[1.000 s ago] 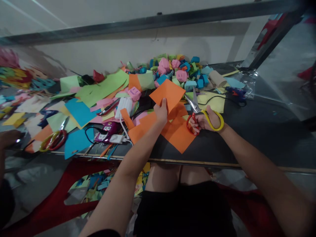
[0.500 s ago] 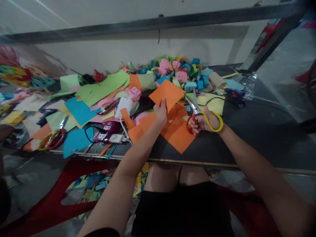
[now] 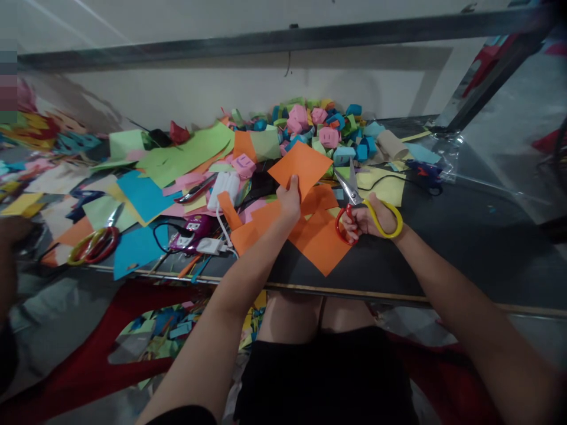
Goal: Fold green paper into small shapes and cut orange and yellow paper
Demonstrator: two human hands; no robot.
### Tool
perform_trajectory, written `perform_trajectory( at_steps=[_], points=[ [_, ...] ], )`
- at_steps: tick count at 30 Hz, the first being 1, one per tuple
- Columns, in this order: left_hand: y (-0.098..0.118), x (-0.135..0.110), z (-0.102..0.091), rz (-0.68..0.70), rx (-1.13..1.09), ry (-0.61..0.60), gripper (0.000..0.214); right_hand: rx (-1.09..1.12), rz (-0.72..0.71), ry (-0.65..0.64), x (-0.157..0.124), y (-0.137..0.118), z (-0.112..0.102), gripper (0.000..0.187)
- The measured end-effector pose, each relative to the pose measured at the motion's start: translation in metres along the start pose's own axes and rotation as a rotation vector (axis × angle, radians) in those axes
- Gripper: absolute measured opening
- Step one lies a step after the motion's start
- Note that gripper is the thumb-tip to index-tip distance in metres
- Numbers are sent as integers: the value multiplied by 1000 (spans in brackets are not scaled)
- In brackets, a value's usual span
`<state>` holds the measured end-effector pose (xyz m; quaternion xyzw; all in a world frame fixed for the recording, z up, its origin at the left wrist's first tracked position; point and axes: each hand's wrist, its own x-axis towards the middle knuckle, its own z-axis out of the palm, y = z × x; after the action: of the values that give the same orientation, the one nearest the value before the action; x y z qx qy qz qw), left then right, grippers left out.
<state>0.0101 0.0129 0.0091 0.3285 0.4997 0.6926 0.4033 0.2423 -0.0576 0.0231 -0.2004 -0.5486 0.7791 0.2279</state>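
Note:
My left hand (image 3: 289,203) pinches the lower corner of an orange paper square (image 3: 299,167) and holds it up over the dark table (image 3: 443,248). My right hand (image 3: 371,219) grips scissors (image 3: 359,203) with one red and one yellow handle ring; the blades stand apart and point up beside the square's right edge. More orange sheets (image 3: 319,241) lie flat on the table under both hands.
A heap of small folded paper cubes (image 3: 319,130) sits at the back. Coloured sheets (image 3: 146,198), a second pair of scissors (image 3: 91,247), a power strip (image 3: 192,231) with cords and a glue gun (image 3: 423,171) litter the table. Another person's arm (image 3: 9,254) shows at far left.
Almost nothing has moved: both hands keep their hold. The arm at the far left has shifted a little.

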Motion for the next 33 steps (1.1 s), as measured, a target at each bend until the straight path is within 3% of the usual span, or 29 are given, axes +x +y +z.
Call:
perform_trajectory(
  at_steps=[15, 25, 33],
  points=[
    [7, -5, 1, 8, 31, -23, 27, -10, 7, -36, 0, 2, -3, 83],
    [12, -4, 2, -60, 46, 48, 19, 20, -16, -48, -1, 5, -4, 78],
    [19, -11, 4, -50, 38, -5, 19, 58, -19, -56, -2, 4, -3, 73]
  ],
)
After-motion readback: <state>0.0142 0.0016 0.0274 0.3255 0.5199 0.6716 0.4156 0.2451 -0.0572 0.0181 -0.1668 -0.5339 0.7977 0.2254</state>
